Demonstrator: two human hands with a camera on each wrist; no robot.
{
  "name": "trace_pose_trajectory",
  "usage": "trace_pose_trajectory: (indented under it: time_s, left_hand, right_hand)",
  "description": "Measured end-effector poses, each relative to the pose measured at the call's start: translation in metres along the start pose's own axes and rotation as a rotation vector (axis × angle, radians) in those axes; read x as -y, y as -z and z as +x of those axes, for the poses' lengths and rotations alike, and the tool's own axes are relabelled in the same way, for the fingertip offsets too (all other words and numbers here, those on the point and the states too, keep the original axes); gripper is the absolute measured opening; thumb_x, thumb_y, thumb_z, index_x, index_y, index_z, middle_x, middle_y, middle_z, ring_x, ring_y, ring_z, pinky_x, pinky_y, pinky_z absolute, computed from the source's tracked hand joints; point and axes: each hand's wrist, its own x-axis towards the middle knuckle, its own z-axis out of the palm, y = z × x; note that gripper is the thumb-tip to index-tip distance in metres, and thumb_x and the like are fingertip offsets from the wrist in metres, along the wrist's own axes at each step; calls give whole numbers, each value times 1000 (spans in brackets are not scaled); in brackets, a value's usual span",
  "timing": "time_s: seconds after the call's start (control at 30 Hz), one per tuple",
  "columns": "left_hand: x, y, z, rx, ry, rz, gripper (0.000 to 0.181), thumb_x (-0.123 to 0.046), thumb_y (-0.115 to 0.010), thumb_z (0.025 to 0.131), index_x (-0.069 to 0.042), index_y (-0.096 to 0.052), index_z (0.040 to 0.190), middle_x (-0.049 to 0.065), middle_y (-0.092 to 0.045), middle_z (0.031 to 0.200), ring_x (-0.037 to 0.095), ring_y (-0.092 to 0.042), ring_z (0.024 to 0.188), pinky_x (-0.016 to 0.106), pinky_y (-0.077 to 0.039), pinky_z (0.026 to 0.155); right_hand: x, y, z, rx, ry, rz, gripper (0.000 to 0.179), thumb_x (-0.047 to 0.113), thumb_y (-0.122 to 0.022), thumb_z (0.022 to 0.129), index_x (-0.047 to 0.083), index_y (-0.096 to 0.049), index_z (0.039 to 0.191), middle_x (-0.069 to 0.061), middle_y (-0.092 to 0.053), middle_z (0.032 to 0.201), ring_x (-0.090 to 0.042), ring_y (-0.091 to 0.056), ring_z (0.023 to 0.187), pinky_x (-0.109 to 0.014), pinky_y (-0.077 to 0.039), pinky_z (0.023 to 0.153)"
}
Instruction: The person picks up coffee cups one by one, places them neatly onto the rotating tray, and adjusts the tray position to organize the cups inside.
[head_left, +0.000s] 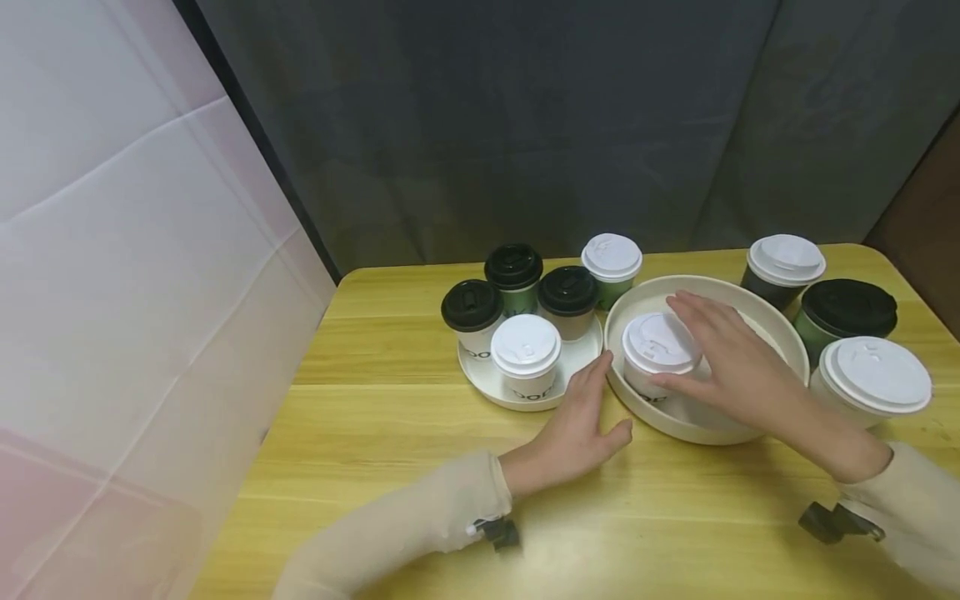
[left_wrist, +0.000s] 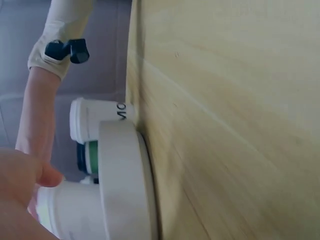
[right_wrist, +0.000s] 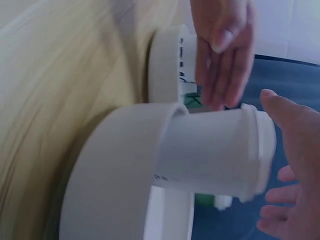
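Cup [head_left: 654, 354] is standing in the tray [head_left: 690, 430], right of center. Right hand [head_left: 731, 367], fingers spread, is hovering beside it, not gripping; left hand [head_left: 573, 437], fingers extended, is holding nothing. Plate [head_left: 579, 357] is already bearing cups [head_left: 525, 346]; three others [head_left: 873, 379], far right, are standing outside.

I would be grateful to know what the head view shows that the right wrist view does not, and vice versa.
Only the head view: both sleeves and, to the right of the tray, a dark cup with a white lid, a green cup with a black lid and a large white cup.

Only the right wrist view: the palm side of the left hand, and a gap between the right hand and the white-lidded cup in the tray.

Both: two hands, that cup, the tray, the smaller plate and the wooden table.
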Motion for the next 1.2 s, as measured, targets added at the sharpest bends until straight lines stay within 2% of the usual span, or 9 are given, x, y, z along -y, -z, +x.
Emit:
trace_pose_trajectory:
  time_s: [0.1,0.23,0.33,0.43,0.53,0.63,0.8,0.93,1.2]
  left_hand:
    - [-5,0,-7,26,-17,101,86,-27,-62,90,3,-16,156,20,-24,163,28,-25,153,36,-26,125]
    - [-14,-1,-17,42,-67,297,79,-32,-61,91,4,-27,152,19,-37,157,27,-35,148,34,-30,123]
    - [-22,-1,-22,15,-150,403,63,-32,-60,93,0,-43,145,12,-53,147,22,-49,139,30,-39,117]
    - [-28,-3,-21,8,-274,475,51,-31,-57,95,-8,-53,140,4,-60,139,15,-55,132,25,-43,113]
    - [-30,-7,-16,61,-389,536,54,-33,-56,96,-10,-48,144,4,-55,145,15,-49,138,27,-39,117]
    - [-30,-15,-10,160,-444,623,69,-40,-55,96,-8,-33,153,8,-39,159,20,-34,150,32,-28,124]
    - [-27,-27,-6,276,-459,744,83,-49,-52,97,-8,-15,159,9,-19,167,23,-17,156,35,-17,128]
    - [-25,-31,-7,302,-441,777,86,-53,-51,97,-9,-11,160,9,-15,168,24,-14,156,38,-17,128]
    - [-22,-33,-7,322,-426,788,91,-55,-53,95,-12,-8,160,7,-10,169,24,-10,157,41,-16,128]
  right_hand:
    - [-5,9,-9,-52,-4,1,96,47,-80,78,13,-32,155,-15,-34,160,-40,-31,145,-60,-29,117]
    - [-14,14,-27,-137,40,6,93,41,-81,78,14,-34,154,-14,-34,160,-38,-30,147,-56,-26,121]
    - [-22,13,-43,-176,63,-12,90,39,-81,79,14,-37,153,-13,-35,159,-35,-31,147,-50,-27,122]
    - [-29,10,-56,-205,116,-36,85,43,-77,82,14,-39,152,-14,-39,156,-32,-35,145,-31,-23,126]
    - [-35,5,-67,-217,197,-52,78,55,-64,90,11,-41,151,-16,-43,153,-26,-37,145,-13,-11,124]
    - [-41,-3,-75,-201,255,-68,79,64,-50,94,9,-43,150,-16,-44,153,-18,-31,149,-10,-6,122]
    - [-51,-13,-91,-119,263,-135,80,62,-56,91,13,-40,152,-9,-35,161,-12,-13,156,-14,3,123]
    - [-55,-20,-99,-62,262,-159,81,55,-66,86,18,-38,153,-6,-27,164,-16,-8,157,-15,9,122]
    - [-57,-26,-106,-38,287,-199,80,55,-66,85,20,-40,152,-5,-25,165,-15,-1,157,-20,9,125]
